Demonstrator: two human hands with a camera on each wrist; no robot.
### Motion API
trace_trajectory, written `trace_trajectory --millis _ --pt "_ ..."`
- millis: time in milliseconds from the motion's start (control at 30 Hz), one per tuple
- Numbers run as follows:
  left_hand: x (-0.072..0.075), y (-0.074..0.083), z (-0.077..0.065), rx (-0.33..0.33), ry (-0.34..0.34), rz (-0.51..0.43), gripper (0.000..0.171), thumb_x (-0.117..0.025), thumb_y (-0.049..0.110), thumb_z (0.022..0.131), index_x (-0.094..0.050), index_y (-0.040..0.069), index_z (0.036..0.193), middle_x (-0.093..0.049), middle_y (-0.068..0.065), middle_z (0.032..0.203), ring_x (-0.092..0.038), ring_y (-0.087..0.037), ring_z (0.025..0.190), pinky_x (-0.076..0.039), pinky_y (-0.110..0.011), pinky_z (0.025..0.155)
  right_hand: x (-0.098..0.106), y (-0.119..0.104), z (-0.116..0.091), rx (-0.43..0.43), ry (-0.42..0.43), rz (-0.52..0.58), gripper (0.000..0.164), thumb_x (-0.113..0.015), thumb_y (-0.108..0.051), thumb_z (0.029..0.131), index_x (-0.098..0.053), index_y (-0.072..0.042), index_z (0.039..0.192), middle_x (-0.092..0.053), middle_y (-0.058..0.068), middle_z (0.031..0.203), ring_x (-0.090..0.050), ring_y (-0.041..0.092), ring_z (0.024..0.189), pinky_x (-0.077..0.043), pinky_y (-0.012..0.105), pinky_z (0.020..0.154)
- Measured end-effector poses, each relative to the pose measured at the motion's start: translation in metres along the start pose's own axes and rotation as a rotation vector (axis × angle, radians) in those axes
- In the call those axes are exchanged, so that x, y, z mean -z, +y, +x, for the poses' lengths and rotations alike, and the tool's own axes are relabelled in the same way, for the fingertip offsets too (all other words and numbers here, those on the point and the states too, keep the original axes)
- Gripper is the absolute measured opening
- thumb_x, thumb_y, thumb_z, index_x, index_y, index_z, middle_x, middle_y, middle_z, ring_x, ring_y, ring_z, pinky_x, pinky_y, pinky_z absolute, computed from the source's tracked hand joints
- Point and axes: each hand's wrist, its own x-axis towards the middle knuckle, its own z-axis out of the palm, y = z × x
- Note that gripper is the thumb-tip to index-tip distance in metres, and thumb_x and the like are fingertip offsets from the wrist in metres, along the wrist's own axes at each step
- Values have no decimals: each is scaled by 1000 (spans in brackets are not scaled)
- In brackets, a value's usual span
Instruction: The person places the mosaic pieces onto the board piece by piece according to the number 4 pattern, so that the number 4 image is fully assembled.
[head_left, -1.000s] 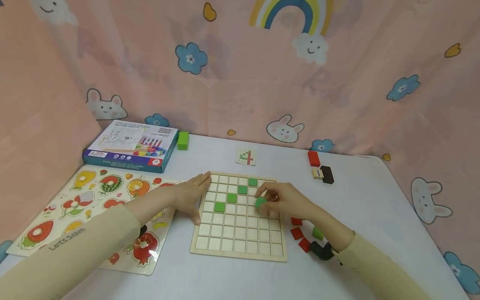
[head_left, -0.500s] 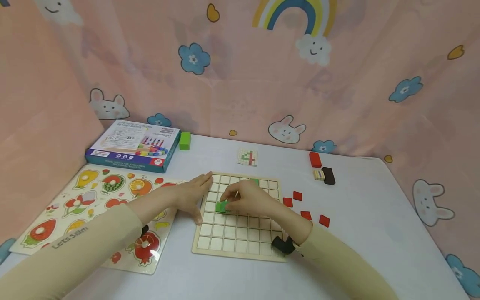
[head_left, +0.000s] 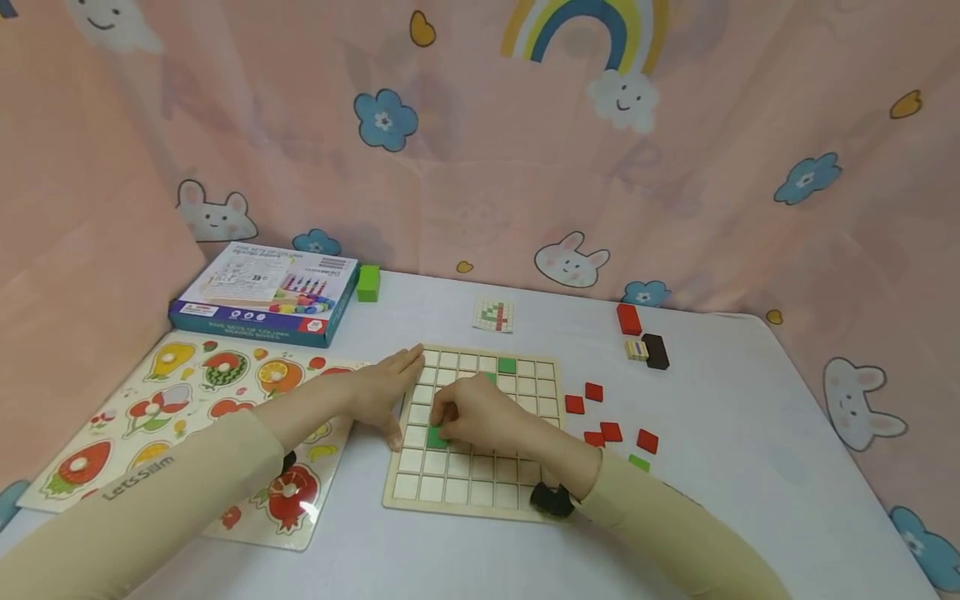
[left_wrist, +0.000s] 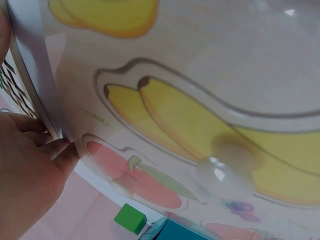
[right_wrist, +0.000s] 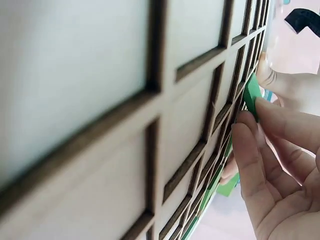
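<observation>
- One green tile (head_left: pixel 436 437) sits left of and below the centre of the head view, over the board (head_left: pixel 431 487), pinched between the thumb and fingers of the right hand (head_left: pixel 483 414). Whether it lies flat in its square, I cannot tell.
- At the centre left, the left hand (head_left: pixel 381 395) touches the board's left edge, fingers extended and thumb spread apart from them.
- Near the board's top edge, a second tile (head_left: pixel 507 366), also green, fills a square; a third tile (head_left: pixel 491 377) is partly hidden by the right hand.
- Right of centre lie five red tiles (head_left: pixel 594 392) and a loose tile (head_left: pixel 639 462), green, near the right sleeve (head_left: pixel 675 529).
- Upper middle: a card (head_left: pixel 494 315) with a grid pattern.
- Further right: a red block (head_left: pixel 628 319), a dark block (head_left: pixel 656 352) and a striped block (head_left: pixel 636 350).
- Lower left: a fruit board (head_left: pixel 262 533) under the left forearm; above it, a box (head_left: pixel 247 283) with a green block (head_left: pixel 368 283) just beside.
</observation>
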Motion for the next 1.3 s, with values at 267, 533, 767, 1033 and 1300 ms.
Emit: trace_trajectory --millis 267,533,767,1033,1300 --pt "-3 -2 2 9 -3 -5 129 -87 41 67 -7 -8 156 4 -24 166 -4 -45 154 -19 -57 124 -1 0 -2 28 18 -75 7 -78 -10 82 -74 -14 79 -69 -8 72 -56 0 64 -49 15 62" --pt "-3 -4 4 17 9 2 131 -88 42 66 -6 -6 156 5 -23 167 -3 -44 154 -18 -57 125 37 20 -21 -25 91 -41 8 -74 -10 84 -74 -13 92 -66 -4 76 -57 10 69 -48 22 63" --pt "-1 -1 1 15 9 -8 130 -88 40 67 -6 -6 156 5 -23 167 -3 -45 154 -17 -57 125 86 66 -67 -93 117 -22 19 -73 -14 87 -72 -11 106 -69 -2 88 -60 13 80 -53 23 69" --pt "-3 -4 2 5 17 -4 131 -88 42 66 -6 -6 156 5 -23 167 -3 -45 154 -19 -59 124 110 126 -123 -174 76 -11 22 -73 -15 87 -72 -15 109 -66 -4 86 -61 12 82 -55 23 71" --pt "-4 -5 2 7 19 -1 132 -88 42 65 -6 -6 156 5 -22 167 -3 -45 154 -19 -60 123 110 159 -165 -213 -109 108 24 -72 -7 83 -73 -19 104 -61 8 84 -57 18 81 -47 24 65"
